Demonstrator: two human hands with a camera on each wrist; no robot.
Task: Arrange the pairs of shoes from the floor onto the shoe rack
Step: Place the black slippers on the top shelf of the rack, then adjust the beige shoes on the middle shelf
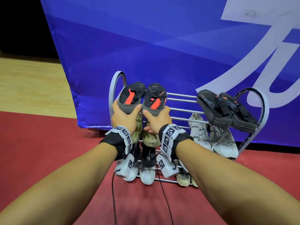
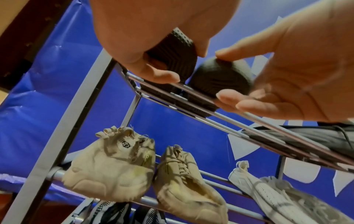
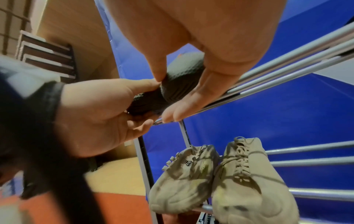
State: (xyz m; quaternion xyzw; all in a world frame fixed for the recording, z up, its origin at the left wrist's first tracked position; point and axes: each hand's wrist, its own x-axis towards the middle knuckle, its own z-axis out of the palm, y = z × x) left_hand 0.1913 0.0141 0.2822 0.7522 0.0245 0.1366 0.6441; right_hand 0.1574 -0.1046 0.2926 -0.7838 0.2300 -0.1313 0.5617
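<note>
each hand, left hand and right hand, grasps a heel of the black-and-red knit sneakers, toes pointing away over the left end of the grey metal shoe rack top tier.

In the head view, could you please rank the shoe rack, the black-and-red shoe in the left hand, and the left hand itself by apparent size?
1. shoe rack
2. black-and-red shoe
3. left hand, though it looks close to the shoe in size, so this is uncertain.
</note>
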